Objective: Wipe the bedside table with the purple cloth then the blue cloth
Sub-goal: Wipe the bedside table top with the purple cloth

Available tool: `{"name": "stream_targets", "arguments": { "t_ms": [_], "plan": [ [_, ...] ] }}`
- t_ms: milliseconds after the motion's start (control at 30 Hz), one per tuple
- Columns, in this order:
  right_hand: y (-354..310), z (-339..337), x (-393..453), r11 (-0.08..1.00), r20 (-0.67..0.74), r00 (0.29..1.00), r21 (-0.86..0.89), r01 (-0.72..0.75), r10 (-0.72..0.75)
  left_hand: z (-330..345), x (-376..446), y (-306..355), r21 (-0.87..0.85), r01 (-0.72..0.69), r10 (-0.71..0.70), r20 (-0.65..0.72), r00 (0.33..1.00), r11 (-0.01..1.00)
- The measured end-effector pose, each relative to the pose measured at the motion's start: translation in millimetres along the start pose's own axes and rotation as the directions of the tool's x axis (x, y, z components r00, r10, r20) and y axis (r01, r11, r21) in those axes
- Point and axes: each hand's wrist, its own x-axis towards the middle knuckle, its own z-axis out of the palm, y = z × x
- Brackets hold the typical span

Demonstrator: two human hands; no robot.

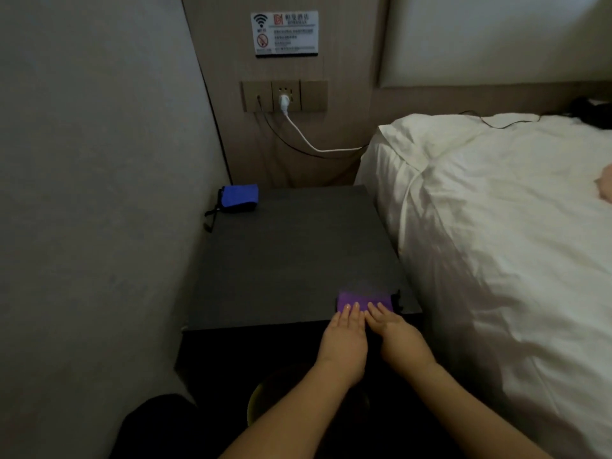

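Observation:
The dark bedside table (288, 253) stands between the wall and the bed. A folded purple cloth (362, 299) lies at its near right corner. My left hand (344, 339) and my right hand (399, 336) rest side by side, palms down, fingertips pressing flat on the cloth's near edge. A folded blue cloth (239, 197) with a black strap sits at the table's far left corner, well away from both hands.
A bed with white bedding (496, 226) presses against the table's right side. A grey wall (99, 193) closes in the left. Behind the table, a socket panel (284, 96) holds a white plug, its cable running to the bed. A yellow-rimmed bin (253, 404) sits below.

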Motion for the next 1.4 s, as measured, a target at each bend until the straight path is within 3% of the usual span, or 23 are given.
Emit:
{"name": "stream_targets", "arguments": {
  "t_ms": [333, 700, 800, 933, 967, 1133, 1200, 1400],
  "plan": [
    [-128, 22, 40, 0.977, 0.031, 0.977, -0.017, 0.211, -0.210, 39, -75, -110, 0.037, 0.188, -0.186, -0.045, 0.982, 0.982],
    [-250, 43, 87, 0.917, 0.108, 0.914, -0.035, 0.398, -0.392, 60, -130, -214, -0.218, 0.439, -0.461, -0.061, 0.885, 0.872],
    [-258, 44, 95, 0.911, 0.115, 0.908, -0.049, 0.410, -0.403, 53, -127, -223, -0.364, 0.466, -0.534, -0.111, 0.838, 0.806],
    [-255, 47, 89, 0.901, 0.079, 0.900, -0.027, 0.433, -0.430, 56, -120, -229, -0.589, 0.380, -0.623, -0.284, 0.729, 0.713],
    [-253, 49, 86, 0.899, 0.061, 0.898, -0.015, 0.437, -0.435, 56, -121, -230, -0.625, 0.377, -0.632, -0.251, 0.733, 0.684],
    [-242, 59, 82, 0.872, -0.058, 0.871, -0.044, 0.487, -0.489, 52, -123, -231, -0.574, 0.393, -0.595, -0.214, 0.774, 0.718],
    [-238, 59, 85, 0.862, -0.146, 0.850, -0.073, 0.501, -0.506, 52, -121, -232, -0.576, 0.427, -0.626, -0.197, 0.755, 0.697],
    [-237, 39, 93, 0.856, -0.200, 0.833, -0.113, 0.504, -0.516, 50, -119, -232, -0.581, 0.466, -0.662, -0.175, 0.729, 0.667]
  ]
}}
